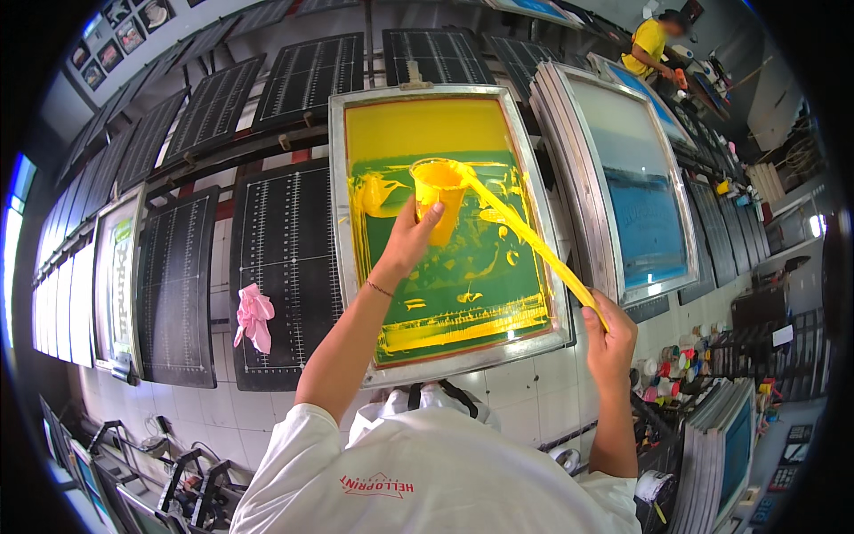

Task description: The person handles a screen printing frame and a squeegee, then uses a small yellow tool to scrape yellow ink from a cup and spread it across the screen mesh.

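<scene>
My left hand [414, 233] is wrapped round a yellow cup [447, 209], tilted above a screen printing frame [342, 205]. Yellow ink coats the cup inside and out. In my right hand [609, 334] is a long stick [534, 236] smeared with the same yellow, its far end at the cup's rim. The frame's mesh [445, 303] is green with a yellow band at the far end. A thick puddle of yellow ink [375, 191] lies on its left side, and streaks run along the near edge.
Black printing boards [277, 258] stand in rows to the left, one bearing a crumpled pink cloth [254, 318]. Stacked screens [640, 187] with blue mesh rise on the right. A person in a yellow shirt [650, 46] works at the far right. Ink containers [680, 356] crowd the lower right.
</scene>
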The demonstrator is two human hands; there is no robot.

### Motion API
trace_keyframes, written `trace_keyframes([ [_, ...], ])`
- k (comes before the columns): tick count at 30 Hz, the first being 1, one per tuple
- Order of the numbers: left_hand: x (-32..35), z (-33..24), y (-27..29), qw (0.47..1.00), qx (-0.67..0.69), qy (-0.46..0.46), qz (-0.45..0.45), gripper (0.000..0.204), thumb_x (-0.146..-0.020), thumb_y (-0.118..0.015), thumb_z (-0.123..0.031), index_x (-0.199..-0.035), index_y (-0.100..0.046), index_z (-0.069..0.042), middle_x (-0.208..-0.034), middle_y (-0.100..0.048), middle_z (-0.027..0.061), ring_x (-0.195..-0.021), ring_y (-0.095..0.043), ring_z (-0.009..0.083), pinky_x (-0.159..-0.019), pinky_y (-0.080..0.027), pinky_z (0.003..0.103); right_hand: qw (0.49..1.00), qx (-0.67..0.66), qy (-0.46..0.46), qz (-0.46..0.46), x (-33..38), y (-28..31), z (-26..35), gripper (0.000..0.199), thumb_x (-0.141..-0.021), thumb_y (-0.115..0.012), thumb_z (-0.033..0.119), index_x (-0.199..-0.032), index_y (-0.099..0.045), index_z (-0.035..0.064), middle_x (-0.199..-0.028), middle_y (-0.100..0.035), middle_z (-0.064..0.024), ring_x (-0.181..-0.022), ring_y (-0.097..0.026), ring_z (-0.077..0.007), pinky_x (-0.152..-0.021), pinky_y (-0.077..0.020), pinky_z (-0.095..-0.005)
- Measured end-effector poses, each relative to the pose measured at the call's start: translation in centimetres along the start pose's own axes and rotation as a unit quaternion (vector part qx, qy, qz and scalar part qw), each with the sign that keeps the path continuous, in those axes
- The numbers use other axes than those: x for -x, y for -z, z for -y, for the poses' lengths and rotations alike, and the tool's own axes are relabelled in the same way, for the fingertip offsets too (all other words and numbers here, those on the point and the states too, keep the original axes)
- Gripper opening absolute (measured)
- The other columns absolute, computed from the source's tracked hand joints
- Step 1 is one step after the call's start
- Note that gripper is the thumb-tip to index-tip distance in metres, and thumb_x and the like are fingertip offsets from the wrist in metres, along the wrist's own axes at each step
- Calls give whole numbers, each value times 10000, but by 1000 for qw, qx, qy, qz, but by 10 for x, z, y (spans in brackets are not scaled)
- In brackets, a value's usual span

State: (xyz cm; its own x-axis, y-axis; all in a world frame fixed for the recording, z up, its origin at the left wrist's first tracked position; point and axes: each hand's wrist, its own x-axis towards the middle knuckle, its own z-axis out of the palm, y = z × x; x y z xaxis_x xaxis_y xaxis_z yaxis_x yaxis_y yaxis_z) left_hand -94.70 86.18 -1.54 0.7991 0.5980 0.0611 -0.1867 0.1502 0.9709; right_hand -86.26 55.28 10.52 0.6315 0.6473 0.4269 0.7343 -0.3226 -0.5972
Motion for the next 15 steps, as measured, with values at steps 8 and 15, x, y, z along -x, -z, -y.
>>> trace_keyframes([
  [8, -4, 2, 18, 997, 61, 2, -55, 575, -969, -517, -423, -1334, -405, 7, -1229, -531, 80, -1119, -485, 149, -960, -395, 304, 991, -15, -132, -24, 31, -4, -33, 285, -964, -543, 185, -1089, -607, -63, -860, -639, -84, -728, -569, -142, -659, -453, -276],
  [15, 20, 6, 47, 993, 104, -3, -48, 496, -995, -485, -359, -1342, -390, -18, -1225, -521, 64, -1088, -498, 136, -921, -427, 308, 885, -263, -378, -62, 69, -56, -85, 306, -976, -505, 343, -1035, -590, 55, -674, -438, 57, -567, -347, -23, -483, -261, -185],
])
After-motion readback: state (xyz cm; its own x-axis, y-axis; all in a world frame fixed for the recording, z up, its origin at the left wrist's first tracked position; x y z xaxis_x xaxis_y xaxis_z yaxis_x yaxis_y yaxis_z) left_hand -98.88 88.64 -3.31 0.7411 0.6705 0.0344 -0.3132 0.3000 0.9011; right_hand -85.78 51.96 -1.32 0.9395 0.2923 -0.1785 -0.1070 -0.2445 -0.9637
